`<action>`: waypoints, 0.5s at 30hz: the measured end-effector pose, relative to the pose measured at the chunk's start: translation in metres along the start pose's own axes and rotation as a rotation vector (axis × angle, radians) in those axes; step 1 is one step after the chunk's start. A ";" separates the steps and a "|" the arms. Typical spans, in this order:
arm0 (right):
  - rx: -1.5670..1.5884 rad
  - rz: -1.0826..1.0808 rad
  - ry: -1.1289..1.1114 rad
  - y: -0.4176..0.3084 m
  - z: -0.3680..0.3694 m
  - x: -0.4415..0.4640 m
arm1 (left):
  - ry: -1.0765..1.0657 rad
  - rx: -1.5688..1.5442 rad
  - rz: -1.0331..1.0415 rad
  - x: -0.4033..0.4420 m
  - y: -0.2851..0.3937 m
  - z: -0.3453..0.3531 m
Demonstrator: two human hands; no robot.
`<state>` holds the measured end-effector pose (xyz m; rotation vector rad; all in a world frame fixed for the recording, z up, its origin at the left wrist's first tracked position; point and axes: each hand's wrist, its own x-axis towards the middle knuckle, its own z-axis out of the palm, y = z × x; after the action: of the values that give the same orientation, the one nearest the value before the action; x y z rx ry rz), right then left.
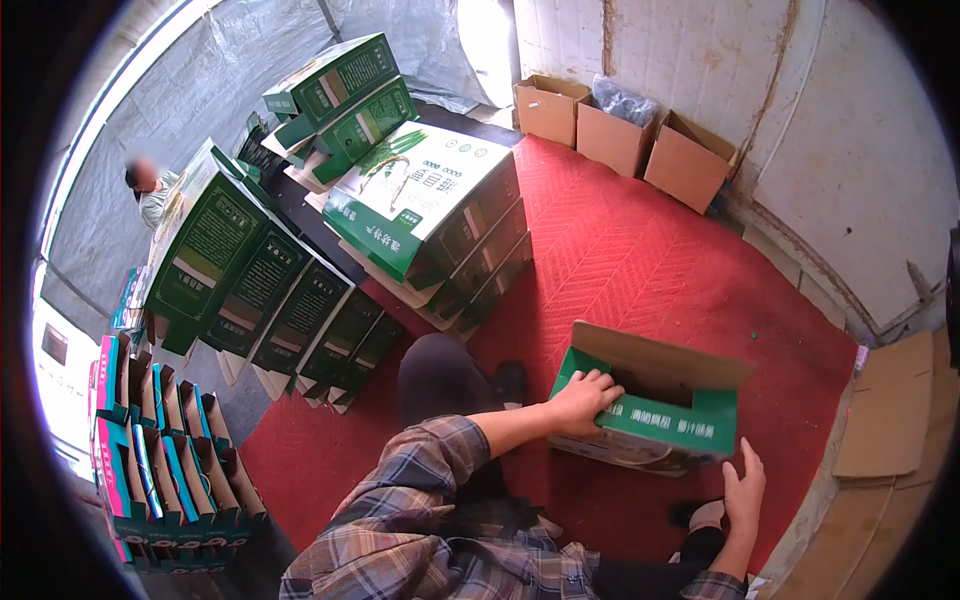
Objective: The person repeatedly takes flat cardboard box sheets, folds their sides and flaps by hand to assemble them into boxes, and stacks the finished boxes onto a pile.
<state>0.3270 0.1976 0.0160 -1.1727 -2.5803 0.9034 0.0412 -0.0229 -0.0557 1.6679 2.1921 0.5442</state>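
Observation:
In front of me on the red mat (640,250) stands a green and white cardboard box (665,425). Its top is open, with a brown inner flap raised along the far side. My left hand (587,400) grips the near left part of its top edge, fingers curled over the green rim. Beside the box's right end is my right hand (742,490), fingers apart and holding nothing; whether a fingertip touches the box I cannot tell. The box's inside is partly in shadow.
Stacked green boxes (425,200) and a leaning row of green boxes (270,270) stand to the left. Teal and pink cartons (170,450) are at lower left. Brown cartons (690,160) line the back wall; flat cardboard (885,410) lies right. A person (155,195) is far left.

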 end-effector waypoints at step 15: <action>0.224 0.097 -0.052 0.009 0.004 0.007 | 1.049 -1.419 -0.308 -0.022 -0.028 -0.191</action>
<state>0.3263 0.2057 0.0062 -1.2324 -2.4001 1.2233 -0.0683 -0.0695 0.0977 0.2097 1.4960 2.4296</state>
